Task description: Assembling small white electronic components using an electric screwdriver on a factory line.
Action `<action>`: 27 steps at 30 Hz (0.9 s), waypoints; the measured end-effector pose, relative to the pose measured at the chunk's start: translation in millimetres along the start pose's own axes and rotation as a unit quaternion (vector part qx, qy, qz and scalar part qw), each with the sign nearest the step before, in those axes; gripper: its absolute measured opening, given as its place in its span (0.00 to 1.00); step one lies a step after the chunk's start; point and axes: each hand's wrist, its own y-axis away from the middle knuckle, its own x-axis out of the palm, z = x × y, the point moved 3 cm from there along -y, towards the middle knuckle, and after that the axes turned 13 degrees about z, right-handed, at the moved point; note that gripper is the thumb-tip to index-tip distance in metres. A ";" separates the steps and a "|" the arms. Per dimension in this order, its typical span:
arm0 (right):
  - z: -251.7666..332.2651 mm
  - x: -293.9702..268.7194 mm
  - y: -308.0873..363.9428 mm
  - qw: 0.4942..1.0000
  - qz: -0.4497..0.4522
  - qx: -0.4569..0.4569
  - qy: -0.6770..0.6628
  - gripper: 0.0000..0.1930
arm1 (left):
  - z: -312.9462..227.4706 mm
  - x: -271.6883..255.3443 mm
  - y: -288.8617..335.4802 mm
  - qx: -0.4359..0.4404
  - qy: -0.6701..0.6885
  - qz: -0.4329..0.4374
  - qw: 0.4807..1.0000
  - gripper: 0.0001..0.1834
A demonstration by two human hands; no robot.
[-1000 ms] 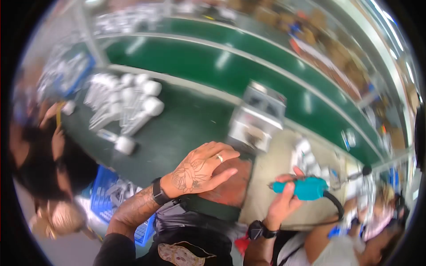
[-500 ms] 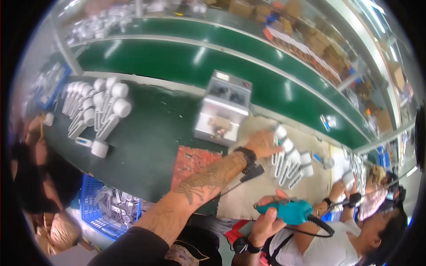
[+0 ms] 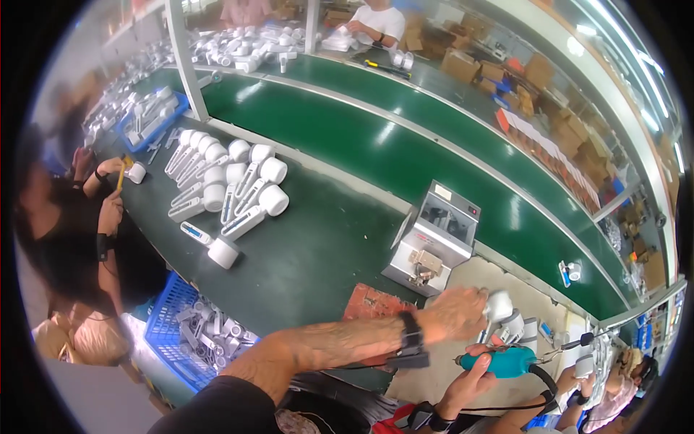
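My left hand (image 3: 459,315), at the end of a tattooed forearm, reaches to the right across the bench. Its fingers close around the white round cup (image 3: 499,306) of a long-handled measuring scoop; they are slightly blurred and the scoop's handle is mostly hidden. Several similar scoops (image 3: 512,329) lie just beyond it on a beige sheet. Below, my right hand (image 3: 468,388) grips a teal electric screwdriver (image 3: 509,362), its tip pointing left and a black coiled cord trailing from its back end.
A grey metal machine (image 3: 432,242) stands behind my left hand, beside a worn red mat (image 3: 376,304). Many white scoops (image 3: 231,181) cover the bench at left, above a blue basket (image 3: 170,318) of grey parts. Co-workers sit on both sides. A green conveyor (image 3: 318,130) runs behind.
The view has swung left, so the bench and machine appear farther right and lower. My left hand has closed on a scoop's cup. My right hand still holds the screwdriver.
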 end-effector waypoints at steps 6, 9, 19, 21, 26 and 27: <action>-15.4 13.4 -1.8 0.999 0.023 0.025 0.006 0.24 | 3.2 -76.6 62.6 0.018 0.128 0.068 0.989 0.16; 6.3 37.9 -16.2 0.997 0.065 -0.009 -0.041 0.26 | 19.6 -105.9 80.1 0.001 0.050 0.085 0.995 0.15; 53.7 67.0 -40.6 0.973 0.124 -0.042 -0.191 0.34 | 45.2 -91.7 100.1 0.088 0.046 0.074 0.992 0.13; 52.4 83.3 -49.5 0.976 0.129 -0.046 -0.166 0.35 | 45.6 -93.3 101.1 0.091 0.044 0.078 0.992 0.13; 45.6 116.3 -89.2 0.977 0.132 -0.077 -0.152 0.32 | 50.6 -107.6 98.0 0.073 0.071 0.104 0.989 0.13; 44.4 123.3 -98.8 0.978 0.125 -0.076 -0.148 0.30 | 54.0 -106.9 97.8 0.061 0.063 0.113 0.990 0.13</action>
